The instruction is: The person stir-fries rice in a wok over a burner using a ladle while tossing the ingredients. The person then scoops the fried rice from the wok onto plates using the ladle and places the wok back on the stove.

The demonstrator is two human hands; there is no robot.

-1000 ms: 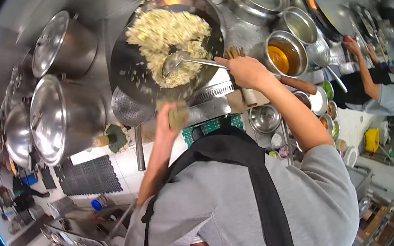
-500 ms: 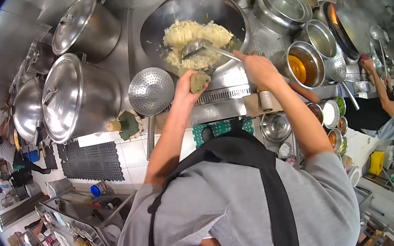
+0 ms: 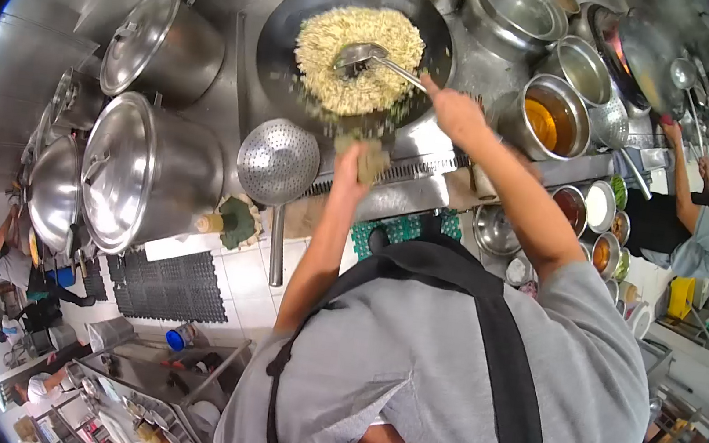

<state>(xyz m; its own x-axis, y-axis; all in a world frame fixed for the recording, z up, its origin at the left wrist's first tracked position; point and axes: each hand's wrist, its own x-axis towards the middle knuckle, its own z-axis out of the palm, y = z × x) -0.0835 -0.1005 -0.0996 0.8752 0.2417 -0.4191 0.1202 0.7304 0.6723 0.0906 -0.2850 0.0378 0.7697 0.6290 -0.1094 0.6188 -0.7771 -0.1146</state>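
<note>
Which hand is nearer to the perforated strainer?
Left. The left hand is just right of the strainer, gripping a cloth at the near rim of the wok; the right hand is farther right, holding the ladle.

Beyond my left hand (image 3: 349,171), pale yellow food (image 3: 324,39) brightens a black wok (image 3: 278,48). The cloth (image 3: 373,164) there is dull green, the silver strainer (image 3: 277,163) beside it dotted (rather neatly); past my right hand (image 3: 461,118), amber liquid (image 3: 540,122).
</note>
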